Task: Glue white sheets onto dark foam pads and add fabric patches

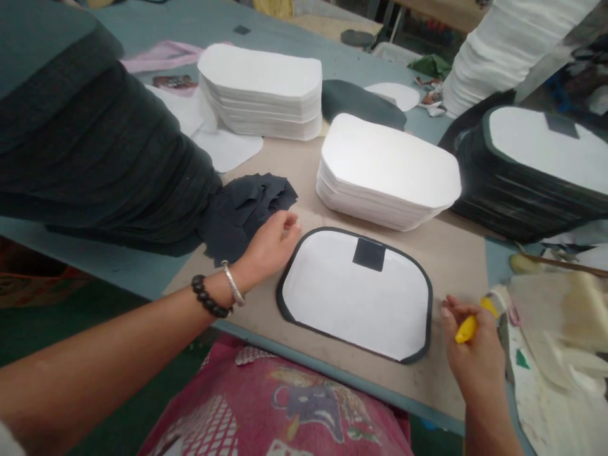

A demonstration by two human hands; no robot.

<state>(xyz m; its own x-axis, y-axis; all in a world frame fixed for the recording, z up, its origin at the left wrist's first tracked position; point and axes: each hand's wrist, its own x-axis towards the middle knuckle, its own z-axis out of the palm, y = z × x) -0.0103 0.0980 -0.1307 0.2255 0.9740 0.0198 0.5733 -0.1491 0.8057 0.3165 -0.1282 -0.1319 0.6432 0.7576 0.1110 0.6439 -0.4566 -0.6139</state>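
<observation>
A white rounded panel [351,297] lies on a slightly larger dark piece, whose edge shows as a border all around. Near its far edge sits a small dark square [369,254]. My left hand [273,246], with its fingers curled, is at the panel's left corner, beside a heap of dark fabric squares [237,212]; whether it holds anything is hidden. To the right of the panel, my right hand [475,342] is closed around a yellow-handled tool [468,329], apart from the panel.
Two stacks of white panels [389,161] [261,76] stand behind. A tall dark stack [95,139] leans at the left. Layered panels [536,171] and a tall white pile [503,50] are at the right. Cloths and a container [560,310] lie at the right edge.
</observation>
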